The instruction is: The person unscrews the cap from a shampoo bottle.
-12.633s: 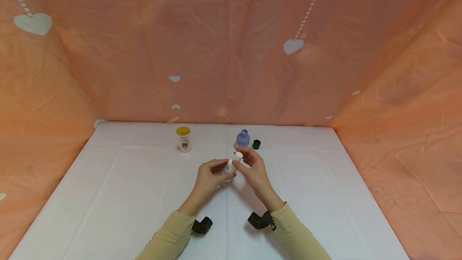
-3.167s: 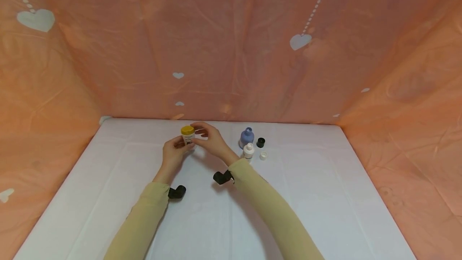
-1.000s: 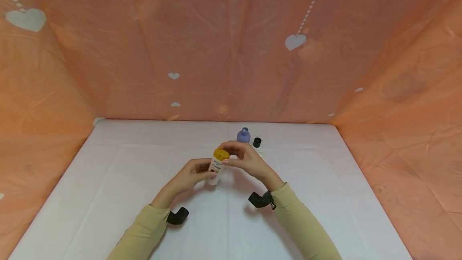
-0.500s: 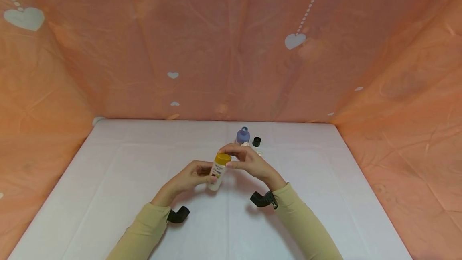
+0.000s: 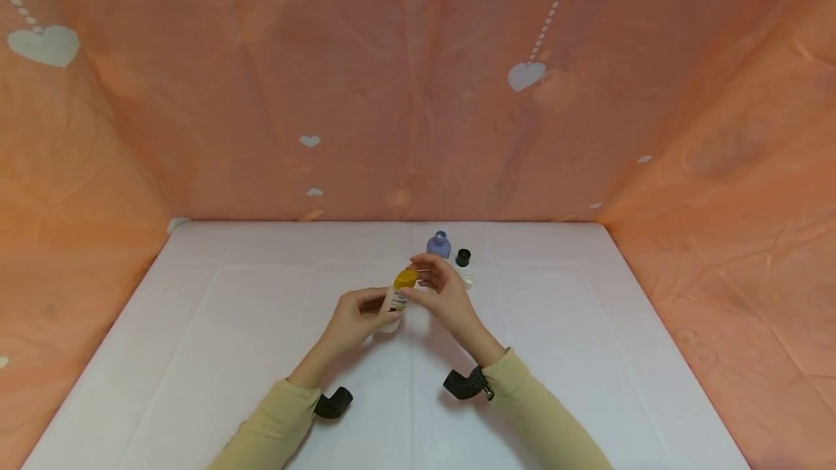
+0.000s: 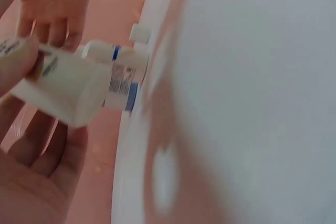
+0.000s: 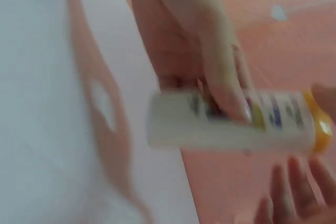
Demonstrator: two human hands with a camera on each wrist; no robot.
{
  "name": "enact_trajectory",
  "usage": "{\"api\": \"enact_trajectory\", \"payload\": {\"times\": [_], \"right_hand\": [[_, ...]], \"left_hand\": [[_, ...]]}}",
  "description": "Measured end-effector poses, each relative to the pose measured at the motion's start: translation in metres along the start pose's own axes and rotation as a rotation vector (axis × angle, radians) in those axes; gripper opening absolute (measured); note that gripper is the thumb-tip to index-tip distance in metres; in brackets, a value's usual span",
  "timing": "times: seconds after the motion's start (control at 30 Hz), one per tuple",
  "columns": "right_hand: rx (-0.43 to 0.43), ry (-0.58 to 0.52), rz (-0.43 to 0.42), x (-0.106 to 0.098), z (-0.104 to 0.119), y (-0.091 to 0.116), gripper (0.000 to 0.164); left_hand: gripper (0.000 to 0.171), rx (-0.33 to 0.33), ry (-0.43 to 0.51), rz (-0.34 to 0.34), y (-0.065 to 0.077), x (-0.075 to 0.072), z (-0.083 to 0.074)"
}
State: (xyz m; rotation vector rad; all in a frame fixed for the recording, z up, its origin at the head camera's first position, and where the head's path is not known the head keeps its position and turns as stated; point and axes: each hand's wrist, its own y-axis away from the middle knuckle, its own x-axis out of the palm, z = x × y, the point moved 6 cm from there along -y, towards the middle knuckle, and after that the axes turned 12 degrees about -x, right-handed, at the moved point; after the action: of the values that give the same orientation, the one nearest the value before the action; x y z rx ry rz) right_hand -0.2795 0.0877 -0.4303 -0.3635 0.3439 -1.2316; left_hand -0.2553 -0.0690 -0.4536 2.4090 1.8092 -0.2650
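Observation:
My left hand [image 5: 353, 318] holds a white plastic bottle [image 5: 394, 303] tilted above the middle of the table, its thumb across the printed label. The bottle has a yellow cap [image 5: 406, 279] on its top end. At that cap is my right hand [image 5: 451, 303], thumb on the near side and index fingertip at the far edge; its other fingers [image 7: 296, 182] are spread loosely away. In the right wrist view the bottle [image 7: 231, 121] lies sideways across the frame, blurred. Its base [image 6: 86, 95] points toward the left wrist camera.
Beyond the right hand stand an uncapped blue bottle [image 5: 439, 245], a black cap [image 5: 464, 257] and a white cap [image 5: 469, 281]. A small white bottle [image 6: 123, 77] with a printed code shows in the left wrist view. A pink curtain [image 5: 418, 129] closes the table's back edge.
The small white bottle, held earlier, now stands uncapped beside the blue one. The yellow-capped bottle came from the back left to the middle. Just now my right fingers shifted on its cap.

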Motion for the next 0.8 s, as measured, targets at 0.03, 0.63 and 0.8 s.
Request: {"api": "enact_trajectory", "payload": {"times": [0.03,0.63,0.8], "right_hand": [[0.0,0.02,-0.03,0.001,0.004,0.002,0.049],[-0.039,0.171,-0.277,0.008,0.021,0.013,0.038],[-0.048,0.189,-0.273,0.008,0.024,0.013,0.035]], "left_hand": [[0.035,0.015,0.002,-0.026,0.002,0.001,-0.005],[0.031,0.114,-0.007,-0.242,0.011,0.01,-0.017],[0.031,0.115,-0.018,-0.248,0.011,0.01,-0.017]]}}
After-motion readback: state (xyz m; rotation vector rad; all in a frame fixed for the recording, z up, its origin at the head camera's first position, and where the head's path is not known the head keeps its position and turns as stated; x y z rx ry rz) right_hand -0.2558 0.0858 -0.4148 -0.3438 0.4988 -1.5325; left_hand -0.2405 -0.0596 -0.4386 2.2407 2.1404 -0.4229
